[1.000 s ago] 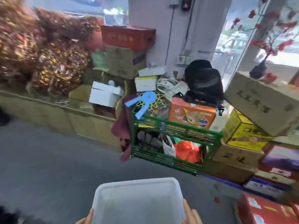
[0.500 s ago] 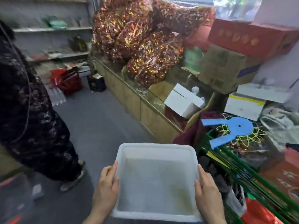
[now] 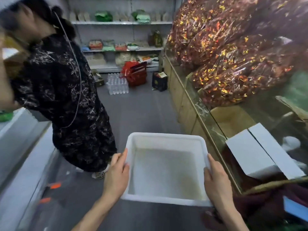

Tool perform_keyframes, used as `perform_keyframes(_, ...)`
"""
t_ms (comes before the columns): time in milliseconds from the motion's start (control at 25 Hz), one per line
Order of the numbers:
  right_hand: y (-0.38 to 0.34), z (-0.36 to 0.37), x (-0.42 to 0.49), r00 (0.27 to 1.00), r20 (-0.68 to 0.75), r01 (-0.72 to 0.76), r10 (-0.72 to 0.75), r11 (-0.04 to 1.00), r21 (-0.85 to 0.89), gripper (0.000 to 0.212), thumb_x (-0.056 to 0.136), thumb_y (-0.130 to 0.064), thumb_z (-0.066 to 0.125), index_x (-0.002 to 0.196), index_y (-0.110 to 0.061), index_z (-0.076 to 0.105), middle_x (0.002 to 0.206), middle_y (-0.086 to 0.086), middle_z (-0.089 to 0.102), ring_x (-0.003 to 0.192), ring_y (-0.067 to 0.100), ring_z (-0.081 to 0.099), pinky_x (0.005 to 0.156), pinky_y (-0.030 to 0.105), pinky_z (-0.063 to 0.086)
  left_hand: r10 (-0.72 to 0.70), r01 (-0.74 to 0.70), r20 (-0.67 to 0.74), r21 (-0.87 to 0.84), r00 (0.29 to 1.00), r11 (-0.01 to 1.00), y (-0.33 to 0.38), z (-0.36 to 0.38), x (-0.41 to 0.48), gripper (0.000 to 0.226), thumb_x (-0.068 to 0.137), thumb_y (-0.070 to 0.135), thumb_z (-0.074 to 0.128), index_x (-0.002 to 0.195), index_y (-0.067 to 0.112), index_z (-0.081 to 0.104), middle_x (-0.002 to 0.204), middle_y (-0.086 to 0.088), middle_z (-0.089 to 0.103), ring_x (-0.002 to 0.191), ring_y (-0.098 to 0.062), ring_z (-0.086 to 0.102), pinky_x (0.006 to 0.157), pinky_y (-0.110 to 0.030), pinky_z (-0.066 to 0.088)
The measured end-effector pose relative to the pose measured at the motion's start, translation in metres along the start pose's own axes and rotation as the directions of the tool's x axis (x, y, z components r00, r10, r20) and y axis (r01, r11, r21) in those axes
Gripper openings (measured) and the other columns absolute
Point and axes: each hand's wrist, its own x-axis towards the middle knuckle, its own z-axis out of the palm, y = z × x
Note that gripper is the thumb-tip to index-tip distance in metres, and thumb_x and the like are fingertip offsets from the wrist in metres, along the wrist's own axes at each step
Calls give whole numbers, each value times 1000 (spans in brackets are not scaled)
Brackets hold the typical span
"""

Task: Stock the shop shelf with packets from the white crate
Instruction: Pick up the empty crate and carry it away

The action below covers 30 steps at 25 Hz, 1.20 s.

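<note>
The white crate [image 3: 166, 142] is in the air over the grey floor [image 3: 141, 114], at low height in front of the carrier. It is between the two hands and nearly level, and its pale inner bottom is plainly visible. The left hand [image 3: 116, 172] holds the left rim; its grip is closed around the edge, with the thumb lying along the top. The right hand [image 3: 216, 177] holds the right rim in the same manner, also with a closed grip on the edge.

Just left of the left grip, and a little ahead of it, a person in dark patterned clothes [image 3: 66, 97] stands in the aisle. Further left of that grip is a long white cabinet [image 3: 21, 147].

Just right of the right grip runs a glass-fronted tabletop [image 3: 191, 97]. A white box [image 3: 256, 154] lies on it near that grip. Further ahead on the same side are large clear bags of red and gold sweets [image 3: 233, 55], piled up.

Far ahead of both grips, at the end of the aisle, is the shop shelf [image 3: 121, 22], with packets [image 3: 103, 16] on its boards. On the floor before it stand a pack of water bottles [image 3: 117, 84], a red basket [image 3: 135, 74] and a dark box [image 3: 159, 81].
</note>
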Motion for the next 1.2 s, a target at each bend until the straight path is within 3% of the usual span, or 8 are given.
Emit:
perform_keyframes(360,-83,88,271,988,84,126,-126,992,12,59,102,-16,52,158,-26,38,136,-4,56,117,28,59,88,44,49,-149,146,-96,-37,984,989,-12,48,249,58,100,14,52,155,32,44,121,16,47,89,-18,62,76,-43,53)
perform_keyframes(520,-132,110,388,983,91,162,-161,987,-1,59,101,-14,53,158,-25,39,135,-1,57,118,28,60,90,44,48,-166,162,-106,-47,980,986,0,57,368,57,101,13,53,155,29,45,125,13,49,93,-19,63,77,-42,52)
perform_keyframes(720,-195,159,536,975,146,166,-169,986,31,61,100,-15,52,158,-30,37,123,-5,55,110,26,59,80,38,42,-172,169,-140,-29,975,985,1,66,527,59,101,13,53,156,31,42,128,15,46,96,-17,63,73,-38,49)
perform_keyframes(880,-238,210,656,963,180,199,-203,979,38,61,101,-16,52,158,-32,37,133,-1,57,116,27,59,85,41,45,-193,196,-178,0,965,981,-13,80,638,60,101,13,55,157,30,41,132,9,47,95,-24,65,72,-40,50)
perform_keyframes(1040,-311,272,794,930,245,267,-275,961,66,59,103,-20,48,159,-31,34,133,-4,56,115,25,60,90,43,50,-201,219,-253,48,946,974,-21,74,770,60,99,11,59,156,26,44,128,2,50,94,-28,65,72,-44,52)
perform_keyframes(1200,-396,332,911,875,317,361,-365,930,73,58,102,-18,42,157,-35,34,129,-4,56,114,26,58,85,42,48,-281,312,-355,33,892,949,-34,51,893,60,101,12,59,157,25,43,140,-2,49,95,-34,67,74,-45,53)
